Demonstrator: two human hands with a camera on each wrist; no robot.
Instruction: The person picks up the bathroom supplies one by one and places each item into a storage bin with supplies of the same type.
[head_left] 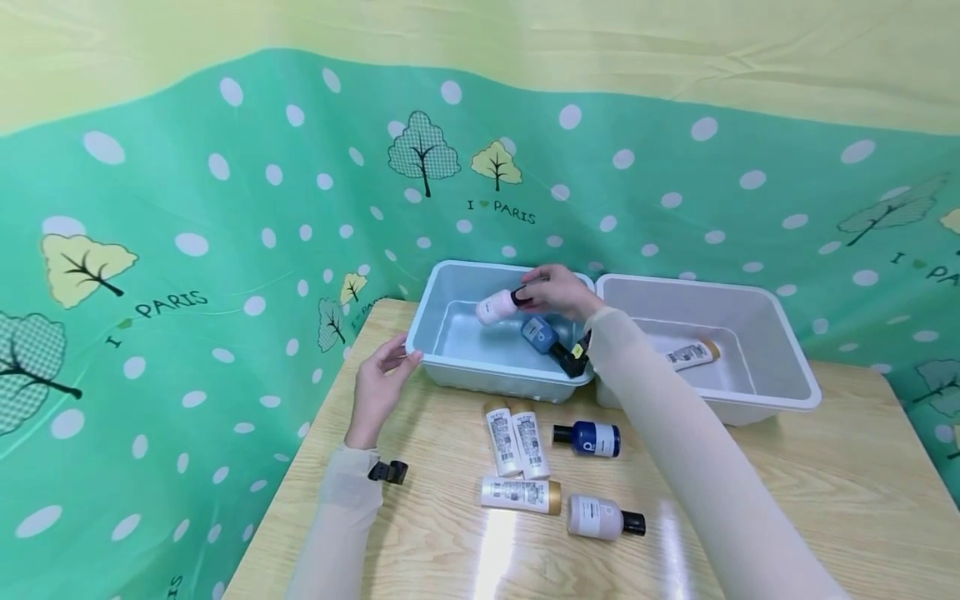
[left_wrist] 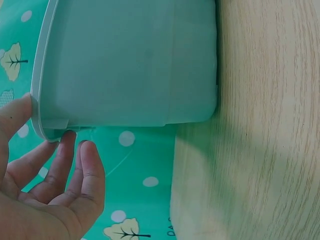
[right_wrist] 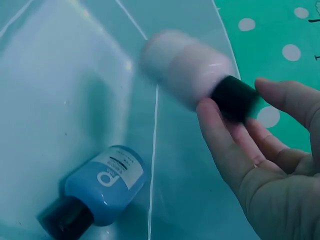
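Observation:
A pale pink bottle (head_left: pixel 496 307) with a black cap hangs tilted over the inside of the light blue bin (head_left: pixel 465 361). My right hand (head_left: pixel 557 292) holds it by the cap between thumb and fingers; the right wrist view shows the bottle (right_wrist: pixel 190 67) blurred. Below it, a blue bottle (right_wrist: pixel 107 182) with a black cap lies on the bin floor. My left hand (head_left: pixel 381 385) pinches the bin's near left corner, thumb on the outer side of the rim (left_wrist: pixel 37 90) and fingertips under it.
Right of the blue bin stands a grey-white bin (head_left: pixel 776 404) with a white tube (head_left: pixel 690 356) inside. In front lie two white tubes (head_left: pixel 502 440) side by side, another crosswise tube (head_left: pixel 517 494), a dark blue bottle (head_left: pixel 596 439) and a pinkish bottle (head_left: pixel 594 517). A patterned green curtain (head_left: pixel 300 208) hangs behind.

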